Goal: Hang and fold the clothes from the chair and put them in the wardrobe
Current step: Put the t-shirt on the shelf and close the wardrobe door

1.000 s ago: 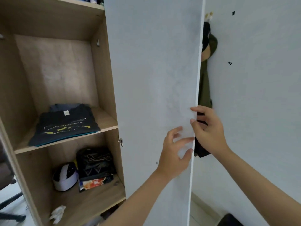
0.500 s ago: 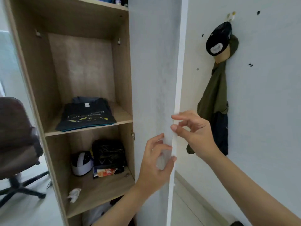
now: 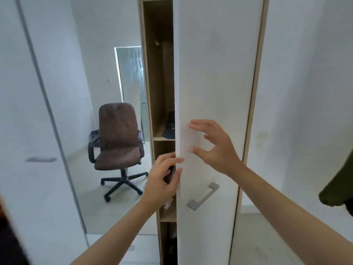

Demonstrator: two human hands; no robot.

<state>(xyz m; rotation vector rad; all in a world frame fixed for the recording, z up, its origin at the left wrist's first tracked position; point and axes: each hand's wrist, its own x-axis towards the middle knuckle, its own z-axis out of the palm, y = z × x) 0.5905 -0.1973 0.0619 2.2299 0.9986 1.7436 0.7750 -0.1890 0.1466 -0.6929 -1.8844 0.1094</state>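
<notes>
The white wardrobe door (image 3: 214, 73) stands almost closed, leaving a narrow gap onto the wooden shelves (image 3: 163, 139). My left hand (image 3: 162, 180) holds the door's free edge, fingers curled at the gap and thumb on the front. With spread fingers, my right hand (image 3: 212, 146) presses its fingertips on the door's face above the metal handle (image 3: 203, 196). Through the gap a sliver of a folded dark shirt (image 3: 170, 127) shows on a shelf. The brown office chair (image 3: 118, 140) stands behind to the left, its seat bare, a dark cloth (image 3: 94, 137) behind its armrest.
Another white door (image 3: 28, 111) with a handle (image 3: 41, 159) fills the left side. An olive garment (image 3: 338, 184) hangs at the right edge against the white wall. A frosted glass door (image 3: 131, 73) is at the back of the room.
The wardrobe door has swung from wide open to nearly closed, hiding most of the shelves. My right hand moved from the door's edge to its front face. My view turned left.
</notes>
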